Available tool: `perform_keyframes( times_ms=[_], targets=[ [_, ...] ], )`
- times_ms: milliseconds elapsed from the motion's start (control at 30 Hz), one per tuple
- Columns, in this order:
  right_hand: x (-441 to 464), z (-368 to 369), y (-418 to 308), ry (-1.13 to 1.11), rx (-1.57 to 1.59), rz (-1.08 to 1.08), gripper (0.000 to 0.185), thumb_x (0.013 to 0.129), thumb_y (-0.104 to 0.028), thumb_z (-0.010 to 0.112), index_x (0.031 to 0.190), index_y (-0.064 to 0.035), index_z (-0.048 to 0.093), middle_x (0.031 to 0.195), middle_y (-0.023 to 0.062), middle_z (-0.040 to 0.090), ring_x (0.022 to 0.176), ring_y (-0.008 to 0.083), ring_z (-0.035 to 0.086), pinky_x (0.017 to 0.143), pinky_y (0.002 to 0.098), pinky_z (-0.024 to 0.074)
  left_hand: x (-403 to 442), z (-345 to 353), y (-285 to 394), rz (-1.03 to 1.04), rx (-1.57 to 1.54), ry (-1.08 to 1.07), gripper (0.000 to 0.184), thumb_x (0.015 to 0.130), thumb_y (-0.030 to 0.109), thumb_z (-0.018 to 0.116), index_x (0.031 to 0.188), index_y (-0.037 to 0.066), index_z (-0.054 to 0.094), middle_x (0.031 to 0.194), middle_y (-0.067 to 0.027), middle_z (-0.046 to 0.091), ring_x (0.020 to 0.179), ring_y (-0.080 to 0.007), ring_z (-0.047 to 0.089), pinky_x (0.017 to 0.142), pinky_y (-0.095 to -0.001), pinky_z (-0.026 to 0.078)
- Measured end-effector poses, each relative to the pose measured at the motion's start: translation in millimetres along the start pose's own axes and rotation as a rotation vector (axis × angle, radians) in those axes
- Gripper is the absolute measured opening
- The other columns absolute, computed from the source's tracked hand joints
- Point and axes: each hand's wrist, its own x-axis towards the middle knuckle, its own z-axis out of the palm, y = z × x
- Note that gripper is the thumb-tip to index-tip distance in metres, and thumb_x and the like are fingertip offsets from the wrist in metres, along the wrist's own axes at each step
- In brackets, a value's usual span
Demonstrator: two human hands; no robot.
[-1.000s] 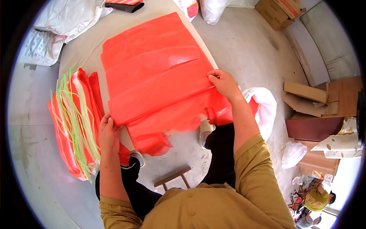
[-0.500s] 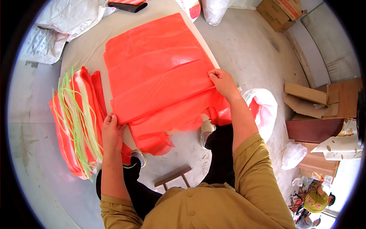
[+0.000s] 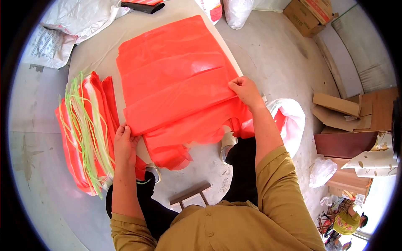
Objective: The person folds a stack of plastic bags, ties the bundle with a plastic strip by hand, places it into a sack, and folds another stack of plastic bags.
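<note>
A stack of red plastic bags (image 3: 176, 71) lies flat on the pale table (image 3: 98, 54), its near ends hanging over the table's front edge. My left hand (image 3: 124, 144) pinches the left edge of a folded-over layer between thumb and fingers. At the opposite edge of that same fold, my right hand (image 3: 245, 90) grips the plastic, thumb and fingertips together. Left of my left hand is a bundle of red and white bags (image 3: 75, 146), with pale green strips (image 3: 83, 129) draped over it.
A white bag holding red plastic (image 3: 293, 121) stands right of my right arm. White sacks (image 3: 75, 19) sit at the table's far left. Cardboard boxes (image 3: 372, 108) are on the right. A wooden stool (image 3: 190, 194) is below me. Another person (image 3: 347, 221) is at lower right.
Both hands keep their grip on the fold with hardly any movement. The whole view has shifted slightly, and the red layers lie almost as before.
</note>
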Motion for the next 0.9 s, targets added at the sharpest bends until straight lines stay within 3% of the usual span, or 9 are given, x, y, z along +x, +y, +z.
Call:
perform_keyframes(
  times_ms=[100,200,300,367,567,900],
  targets=[
    [3,3,6,0.021,-0.001,0.022,0.034,0.089,-0.022,0.06,0.067,0.0036,0.053,0.06,0.0129,0.048,0.059,0.0211,0.046,0.06,0.0419,0.0397,-1,0,1,0.001,-0.015,-0.006,0.024,0.11,0.02,0.046,0.126,0.006,0.058,0.118,-0.0056,0.068,0.103,-0.0171,0.066,0.091,-0.0345,0.053],
    [11,-1,14,-0.05,-0.202,0.062,0.021,0.094,-0.02,0.066,0.093,0.001,0.067,0.086,0.0036,0.064,0.08,0.0117,0.056,0.074,0.0303,0.0479,-4,5,3,-0.002,-0.051,-0.006,0.025,0.11,0.018,0.045,0.126,0.005,0.058,0.12,-0.0071,0.067,0.106,-0.0191,0.066,0.093,-0.0361,0.053],
    [1,-2,-4,0.001,-0.135,0.066,0.022,0.095,-0.02,0.064,0.091,0.0012,0.065,0.082,0.0038,0.062,0.077,0.0118,0.055,0.071,0.0306,0.0469,-8,8,5,0.005,-0.084,0.0,0.026,0.109,0.017,0.044,0.127,0.004,0.057,0.122,-0.0086,0.066,0.109,-0.0205,0.066,0.095,-0.0376,0.053],
    [3,1,4,0.073,-0.142,-0.075,0.028,0.093,-0.021,0.059,0.079,0.0027,0.058,0.073,0.0131,0.057,0.067,0.018,0.05,0.064,0.038,0.0438,-10,10,8,0.001,-0.075,0.018,0.026,0.109,0.017,0.044,0.127,0.003,0.057,0.122,-0.0093,0.066,0.109,-0.0208,0.066,0.095,-0.0383,0.053],
    [-1,-1,-7,0.076,-0.093,0.02,0.02,0.096,-0.018,0.06,0.092,0.0013,0.064,0.078,0.0046,0.059,0.072,0.0132,0.05,0.067,0.031,0.0448,-11,15,13,-0.018,-0.021,0.033,0.026,0.109,0.016,0.044,0.125,0.001,0.058,0.118,-0.0094,0.067,0.107,-0.0197,0.065,0.094,-0.0382,0.053],
    [-3,-1,-12,0.105,-0.087,0.016,0.021,0.097,-0.017,0.06,0.095,0.0028,0.066,0.077,0.0029,0.059,0.073,0.0113,0.05,0.067,0.0297,0.0446,-11,13,16,-0.029,-0.025,0.005,0.024,0.108,0.016,0.046,0.124,0.003,0.059,0.116,-0.0057,0.068,0.101,-0.0158,0.065,0.09,-0.0332,0.052]
  ],
)
